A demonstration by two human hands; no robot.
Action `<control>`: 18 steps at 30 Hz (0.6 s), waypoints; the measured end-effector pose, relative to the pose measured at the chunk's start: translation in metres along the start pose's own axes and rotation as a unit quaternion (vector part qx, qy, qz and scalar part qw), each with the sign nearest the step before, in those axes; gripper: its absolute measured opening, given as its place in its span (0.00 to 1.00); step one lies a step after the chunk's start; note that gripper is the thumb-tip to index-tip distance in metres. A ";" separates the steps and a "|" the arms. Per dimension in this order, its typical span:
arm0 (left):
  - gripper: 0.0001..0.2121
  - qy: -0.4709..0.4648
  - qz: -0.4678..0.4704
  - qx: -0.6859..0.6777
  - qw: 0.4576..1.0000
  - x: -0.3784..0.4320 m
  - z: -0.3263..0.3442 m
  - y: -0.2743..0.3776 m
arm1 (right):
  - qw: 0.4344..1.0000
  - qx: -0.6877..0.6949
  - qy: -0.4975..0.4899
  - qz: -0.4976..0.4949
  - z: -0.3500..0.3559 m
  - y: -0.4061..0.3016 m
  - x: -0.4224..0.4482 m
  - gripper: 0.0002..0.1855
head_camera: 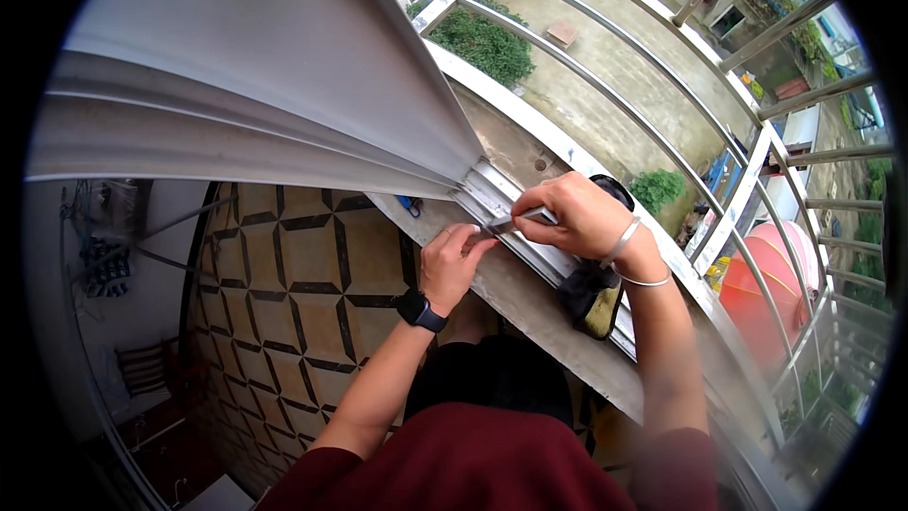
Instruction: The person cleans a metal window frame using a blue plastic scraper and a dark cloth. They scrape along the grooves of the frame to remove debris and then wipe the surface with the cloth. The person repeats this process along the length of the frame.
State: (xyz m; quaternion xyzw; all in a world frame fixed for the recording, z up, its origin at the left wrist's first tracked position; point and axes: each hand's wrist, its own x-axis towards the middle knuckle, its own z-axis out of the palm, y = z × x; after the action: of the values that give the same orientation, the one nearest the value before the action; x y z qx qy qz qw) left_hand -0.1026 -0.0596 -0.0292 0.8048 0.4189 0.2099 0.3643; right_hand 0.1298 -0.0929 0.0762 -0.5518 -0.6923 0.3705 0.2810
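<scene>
Over the metal window track [525, 255], my right hand [574, 216] grips a small flat metal tool [532, 218], perhaps a scraper or a knife; its exact kind is unclear. My left hand [450, 262] is beside the tool's far end, thumb and fingertips pinched close together there; whether they hold the tool or something small cannot be told. A dark and yellowish cloth [596, 301] lies on the track below my right wrist. Behind my right hand a round black object [613, 191] is partly hidden.
A grey window frame [284, 85] rises at the upper left. A concrete sill [539, 323] runs along the track, with a small blue item [409, 205] on it. Metal security bars [589, 74] enclose the outer side, above a yard. Tiled floor [312, 255] lies at left.
</scene>
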 end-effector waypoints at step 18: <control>0.12 0.031 0.082 -0.006 0.996 -0.008 -0.009 0.012 | 0.978 -0.159 0.099 -0.092 0.057 0.006 -0.004 0.08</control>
State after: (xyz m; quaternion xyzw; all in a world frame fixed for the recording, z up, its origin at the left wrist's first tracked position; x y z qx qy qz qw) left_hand -0.1065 -0.0667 -0.0147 0.8273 0.3610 0.2663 0.3381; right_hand 0.0881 -0.1076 0.0388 -0.5576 -0.7585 0.1721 0.2900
